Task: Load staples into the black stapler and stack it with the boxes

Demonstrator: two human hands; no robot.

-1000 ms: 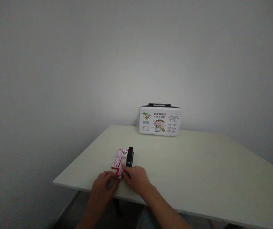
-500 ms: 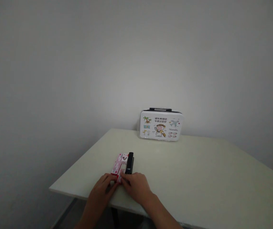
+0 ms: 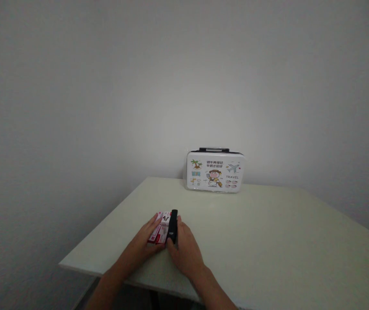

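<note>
Two bare hands on view: a left hand (image 3: 145, 241) and a right hand (image 3: 184, 249). One slim black stapler (image 3: 172, 225) between them. A small cluster of red-and-white cardboard boxes (image 3: 160, 229), partly covered, so exact count unclear. One white rectangular carry case with cartoon print and black handle (image 3: 214, 171). One pale green flat counter (image 3: 268, 232) beneath everything.

A: Cam setup?
B: One head cam, worn by the person, facing fwd and slightly down across the table (image 3: 268, 241) toward the wall (image 3: 106, 86).
A: How near?
B: Hands close at bottom edge; case (image 3: 214, 172) at the far side, by the wall.
A: Shared views?
B: Only one view.
</note>
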